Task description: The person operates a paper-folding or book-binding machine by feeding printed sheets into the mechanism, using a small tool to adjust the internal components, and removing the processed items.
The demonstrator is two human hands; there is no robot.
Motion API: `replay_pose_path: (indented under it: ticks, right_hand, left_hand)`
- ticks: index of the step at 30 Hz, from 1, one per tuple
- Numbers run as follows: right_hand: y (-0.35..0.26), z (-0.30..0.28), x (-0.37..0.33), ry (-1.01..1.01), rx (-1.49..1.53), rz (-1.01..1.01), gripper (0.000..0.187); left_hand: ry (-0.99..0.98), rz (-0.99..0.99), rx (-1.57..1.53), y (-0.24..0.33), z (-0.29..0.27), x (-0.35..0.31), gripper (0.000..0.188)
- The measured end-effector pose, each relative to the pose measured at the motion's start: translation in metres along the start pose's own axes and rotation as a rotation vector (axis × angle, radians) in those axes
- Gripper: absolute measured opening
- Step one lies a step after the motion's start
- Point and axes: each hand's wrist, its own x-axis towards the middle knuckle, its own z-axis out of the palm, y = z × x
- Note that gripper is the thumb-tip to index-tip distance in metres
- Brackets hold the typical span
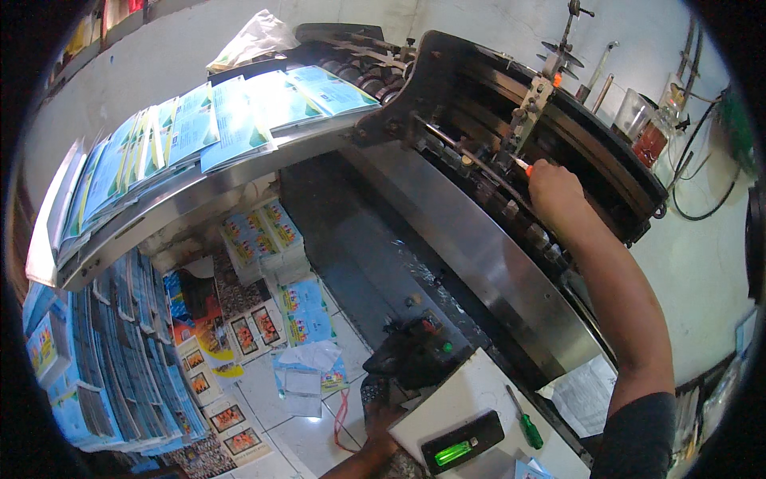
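High on the right, my right hand (556, 191) is closed around a small orange-handled tool (523, 166) with a pale front end; its exact kind is hard to see. The tool points into the dark metal machine (479, 104), just below an upright metal bracket (533, 108) and beside a long rod (463, 152). Low in the view my left hand (384, 427) is in shadow at the edge of a white tabletop (471, 383). Its fingers blend into dark shapes, so their pose is unclear.
Blue printed sheets (231, 120) lie fanned on the machine's metal feed table (215, 176). Tall stacks of folded prints (128, 351) stand at lower left. A green screwdriver (527, 427) and a green lighter (453, 453) on a dark flat case (483, 431) lie on the tabletop.
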Motion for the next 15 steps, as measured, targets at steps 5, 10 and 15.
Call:
replay_pose_path:
  ticks: [5,10,15]
  right_hand:
    - [0.001,0.014,0.016,0.088,0.062,0.03,0.024]
    - [-0.005,0.025,0.021,0.098,-0.025,0.094,0.029]
    - [-0.01,0.025,0.027,0.013,-0.182,0.046,0.037]
  left_hand:
    - [0.827,0.165,0.26,-0.025,0.056,0.017,0.039]
    - [0.194,-0.057,-0.273,-0.015,0.061,-0.002,0.039]
    - [0.196,-0.01,-0.292,-0.009,0.036,0.0,0.034]
